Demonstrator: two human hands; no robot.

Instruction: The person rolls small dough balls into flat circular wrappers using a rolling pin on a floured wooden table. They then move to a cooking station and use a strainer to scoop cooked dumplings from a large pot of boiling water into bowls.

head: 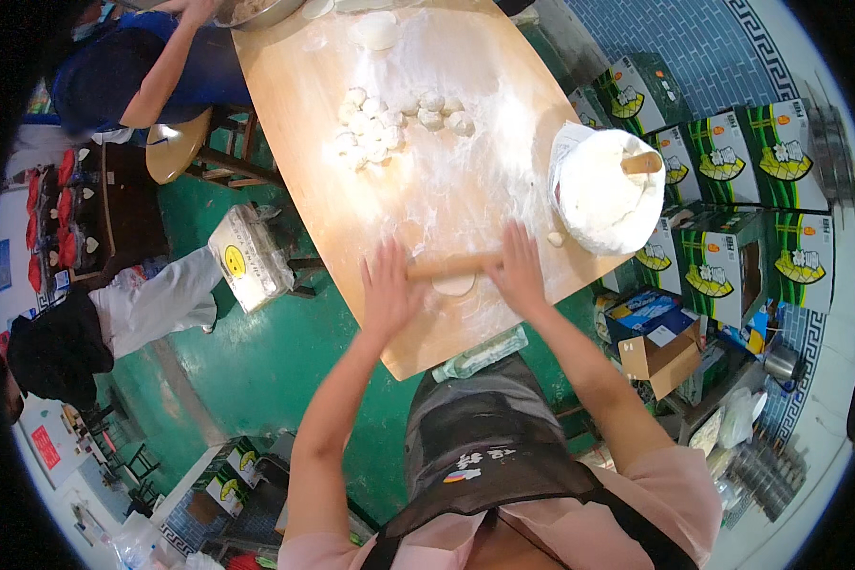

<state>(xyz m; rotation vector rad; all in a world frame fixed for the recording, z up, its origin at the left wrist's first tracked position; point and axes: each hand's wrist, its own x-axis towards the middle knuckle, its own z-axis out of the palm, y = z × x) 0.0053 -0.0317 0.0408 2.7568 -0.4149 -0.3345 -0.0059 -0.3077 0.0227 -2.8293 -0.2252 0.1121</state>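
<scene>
A wooden rolling pin (449, 268) lies across the near part of the floured wooden board (463, 203). My left hand (390, 293) bears on its left end, with fingers stretched forward. On the other end rests my right hand (519, 274), its fingers also extended. Both hands are slightly blurred. A flat round of dough (456, 284) sits beneath the pin, partly covered by it. Farther up the board, small dough pieces (372, 132) are heaped at the left, and several more dough pieces (438, 112) lie beside them. One small dough piece (556, 239) sits alone near the flour sack.
An open sack of flour (598, 206) with a scoop (641, 164) stands at the board's right edge. Rolled dough rounds (375, 31) and a metal bowl (263, 13) are at the far end, near another person's arm (160, 71). Stacked cartons (719, 153) line the right wall.
</scene>
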